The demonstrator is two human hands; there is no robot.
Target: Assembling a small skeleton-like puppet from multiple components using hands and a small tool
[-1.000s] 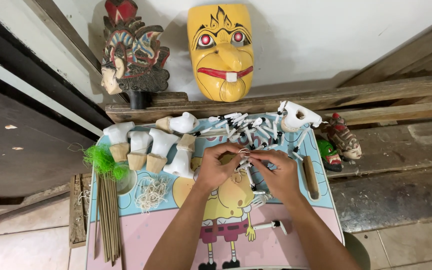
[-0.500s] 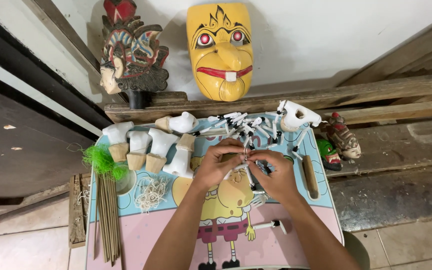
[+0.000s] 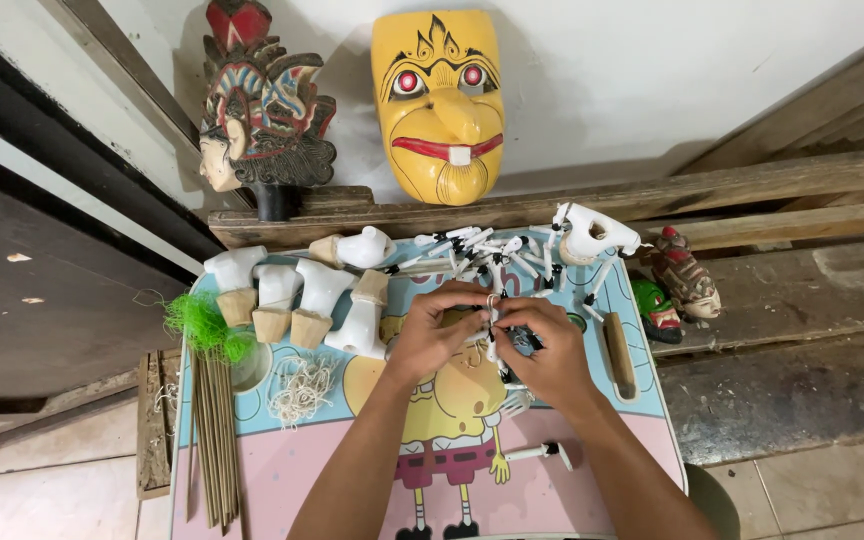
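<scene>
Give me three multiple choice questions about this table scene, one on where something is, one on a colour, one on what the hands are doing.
1. Where does the green tuft lie?
A. left edge of the table
B. right edge
C. on the floor

2. What colour is the big mask on the wall?
A. blue
B. yellow
C. black

3. How are the left hand and right hand?
A. far apart
B. flat on the table
C. together, pinching a small white piece

A: it sits by the sticks. B: its face is yellow. C: fingertips meet there.

Both my forearms come up from the bottom edge and angle inward. My left hand point(image 3: 434, 338) and right hand point(image 3: 544, 345) meet at the fingertips, fingers curled, pinching together.
</scene>
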